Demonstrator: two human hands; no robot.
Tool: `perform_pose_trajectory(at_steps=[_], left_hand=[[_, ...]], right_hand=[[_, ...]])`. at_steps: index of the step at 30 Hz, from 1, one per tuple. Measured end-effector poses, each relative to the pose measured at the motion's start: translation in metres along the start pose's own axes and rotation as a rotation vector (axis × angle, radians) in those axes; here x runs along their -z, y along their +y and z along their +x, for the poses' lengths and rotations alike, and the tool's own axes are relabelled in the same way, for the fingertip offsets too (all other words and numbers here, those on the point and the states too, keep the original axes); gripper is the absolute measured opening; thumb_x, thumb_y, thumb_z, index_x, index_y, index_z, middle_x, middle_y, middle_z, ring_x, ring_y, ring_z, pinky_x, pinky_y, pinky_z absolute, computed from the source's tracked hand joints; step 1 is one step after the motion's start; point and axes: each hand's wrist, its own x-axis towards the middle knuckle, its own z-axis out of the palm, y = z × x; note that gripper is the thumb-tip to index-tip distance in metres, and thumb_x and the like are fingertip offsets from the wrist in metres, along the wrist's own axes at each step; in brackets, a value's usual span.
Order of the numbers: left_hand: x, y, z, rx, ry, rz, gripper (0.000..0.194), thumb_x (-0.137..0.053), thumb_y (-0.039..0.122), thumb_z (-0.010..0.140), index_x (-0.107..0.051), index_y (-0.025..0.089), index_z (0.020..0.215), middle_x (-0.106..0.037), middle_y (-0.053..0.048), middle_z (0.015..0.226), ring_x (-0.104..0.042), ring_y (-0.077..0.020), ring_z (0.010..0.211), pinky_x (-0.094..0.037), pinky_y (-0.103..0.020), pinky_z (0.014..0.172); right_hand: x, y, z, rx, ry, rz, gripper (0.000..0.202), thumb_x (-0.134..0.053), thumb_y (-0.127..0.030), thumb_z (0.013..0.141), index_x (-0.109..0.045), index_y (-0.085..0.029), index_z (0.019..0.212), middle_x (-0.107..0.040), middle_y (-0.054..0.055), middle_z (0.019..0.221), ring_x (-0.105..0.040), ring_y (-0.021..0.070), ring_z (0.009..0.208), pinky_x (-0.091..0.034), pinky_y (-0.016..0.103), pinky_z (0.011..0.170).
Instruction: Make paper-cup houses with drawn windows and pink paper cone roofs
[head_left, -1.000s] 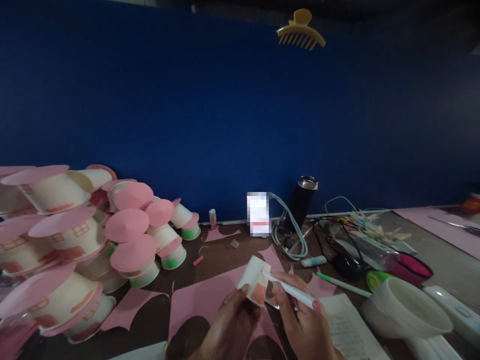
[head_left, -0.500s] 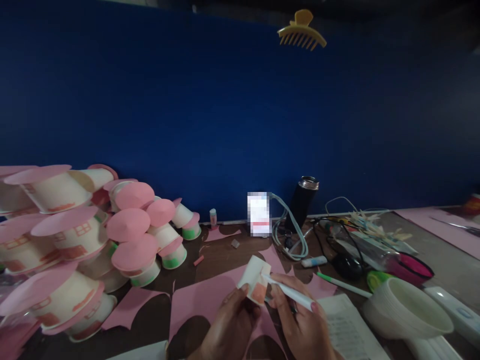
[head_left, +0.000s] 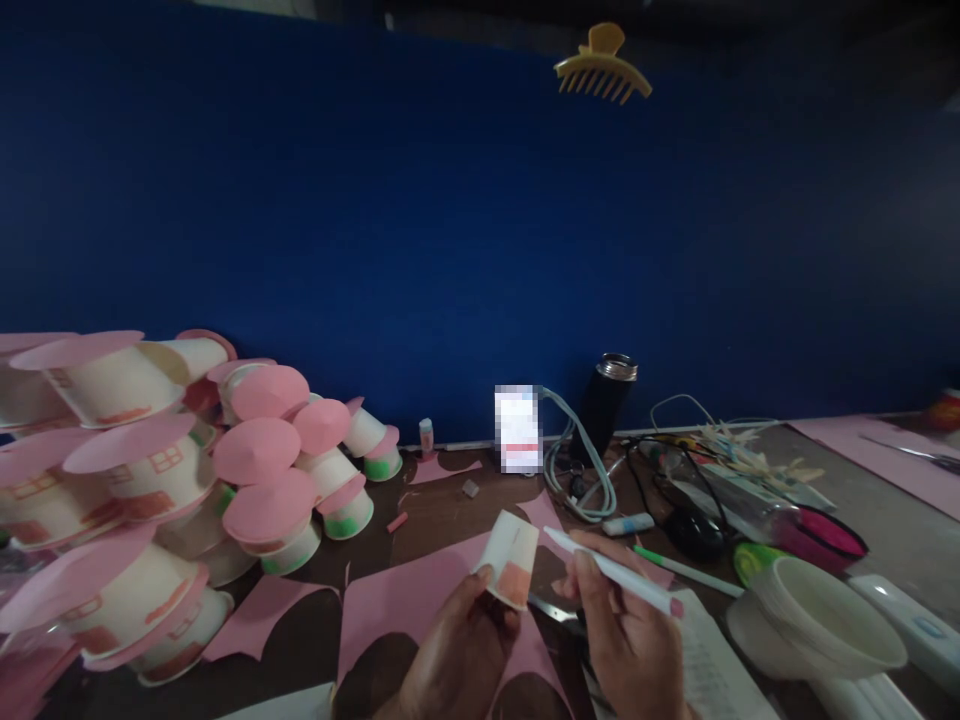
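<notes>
A small white paper cup [head_left: 510, 545] with an orange-red patch coloured on its side is held tilted in my left hand [head_left: 466, 640]. My right hand [head_left: 626, 630] grips a white marker pen [head_left: 619, 572] with a pinkish-red end. The pen's tip points at the cup but stands a little apart from it. Beneath the hands lies pink paper [head_left: 397, 605] with round pieces cut out. Part of a pair of scissors [head_left: 553, 610] shows between my hands; the rest is hidden by the right one.
Paper-cup houses with pink cone roofs [head_left: 262, 450] are piled at the left. Stacked white bowls [head_left: 814, 615], a green pen [head_left: 690, 572], a black mouse [head_left: 694, 530] and a black flask [head_left: 606, 405] stand or lie to the right. A lit phone [head_left: 517, 430] leans against the blue wall.
My right hand has drawn the marker pen away from the cup, to the right. The cup has turned slightly in my left hand, and the scissors show more.
</notes>
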Motion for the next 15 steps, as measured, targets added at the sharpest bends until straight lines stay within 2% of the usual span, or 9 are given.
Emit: perform_pose_trajectory(at_steps=[7, 15], left_hand=[[-0.0022, 0.0002, -0.0005, 0.029, -0.055, 0.027, 0.016, -0.059, 0.018, 0.086, -0.064, 0.009, 0.098, -0.068, -0.012, 0.102, -0.062, -0.0160, 0.081, -0.048, -0.026, 0.066], [-0.0019, -0.0017, -0.0016, -0.008, -0.067, 0.090, 0.017, -0.057, 0.018, 0.087, -0.066, 0.008, 0.096, -0.068, -0.013, 0.104, -0.062, -0.0163, 0.084, -0.048, -0.026, 0.069]], right_hand=[[-0.0006, 0.0058, -0.0014, -0.010, -0.070, 0.004, 0.018, -0.050, -0.030, 0.093, -0.060, -0.023, 0.106, -0.071, 0.003, 0.091, -0.070, 0.0143, 0.062, -0.059, 0.020, 0.055], [-0.0021, 0.0054, -0.0029, 0.059, -0.114, -0.098, 0.017, -0.048, -0.029, 0.094, -0.058, -0.023, 0.107, -0.068, -0.001, 0.068, -0.071, 0.0148, 0.062, -0.057, 0.019, 0.056]])
